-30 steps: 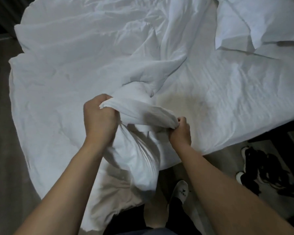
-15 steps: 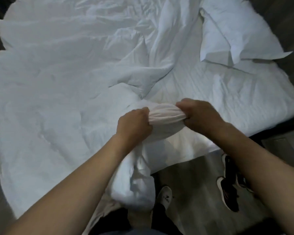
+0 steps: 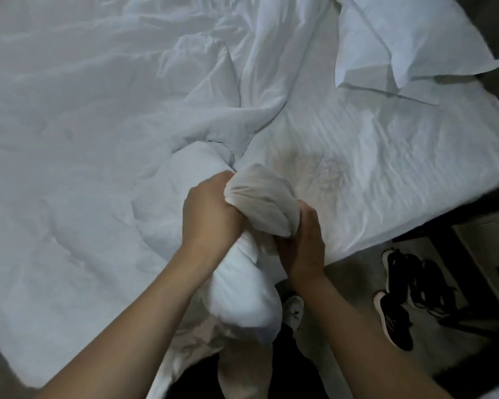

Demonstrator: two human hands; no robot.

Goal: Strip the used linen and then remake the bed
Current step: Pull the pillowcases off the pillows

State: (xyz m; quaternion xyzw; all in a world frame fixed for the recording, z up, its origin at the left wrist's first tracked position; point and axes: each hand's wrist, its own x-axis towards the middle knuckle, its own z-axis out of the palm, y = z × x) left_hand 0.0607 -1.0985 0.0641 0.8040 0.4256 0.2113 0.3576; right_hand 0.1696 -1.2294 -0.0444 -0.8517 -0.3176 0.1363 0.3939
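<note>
Bunched duvet (image 3: pixel 260 194) clenched between left hand (image 3: pixel 211 214) and right hand (image 3: pixel 306 243), perhaps twisted.

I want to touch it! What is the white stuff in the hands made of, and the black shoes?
The bunched sheet, gripped by the left hand and right hand, looks like thin matte woven cloth, likely cotton: it creases and gathers softly. The padded part below looks puffy, perhaps stuffed. The shoes on the floor look like dark fabric with pale rubbery soles, though that part of the picture is dim.
</note>
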